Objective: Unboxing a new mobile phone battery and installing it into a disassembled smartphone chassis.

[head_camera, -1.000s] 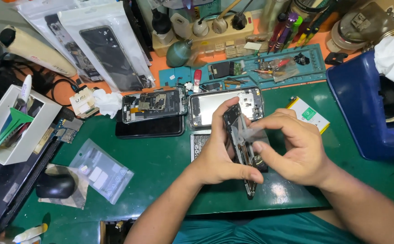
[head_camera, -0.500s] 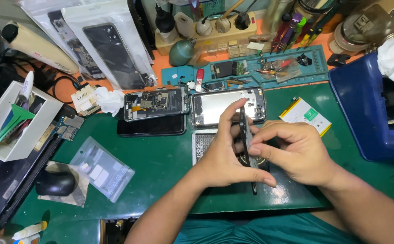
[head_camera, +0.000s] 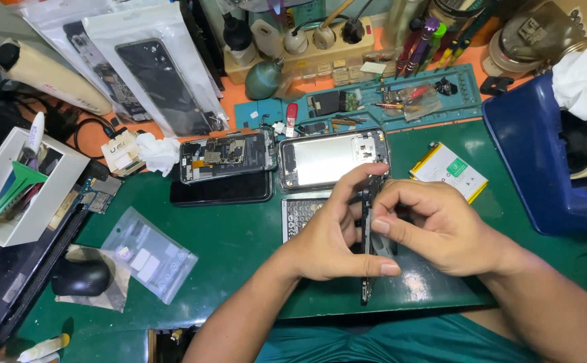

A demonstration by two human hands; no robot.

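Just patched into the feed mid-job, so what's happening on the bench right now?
A person is holding a thin dark phone part on edge over the green mat, gripped between the left hand and right hand. Behind the hands lie an opened phone frame, another opened phone with its board exposed and a flat battery. A small clear bag lies at the left.

We see the left hand (head_camera: 330,235) and right hand (head_camera: 441,228) gripping a thin dark phone frame (head_camera: 369,259) edge-on above the green mat (head_camera: 239,235), just below an opened phone (head_camera: 334,158) and near a yellow-edged battery (head_camera: 449,171).
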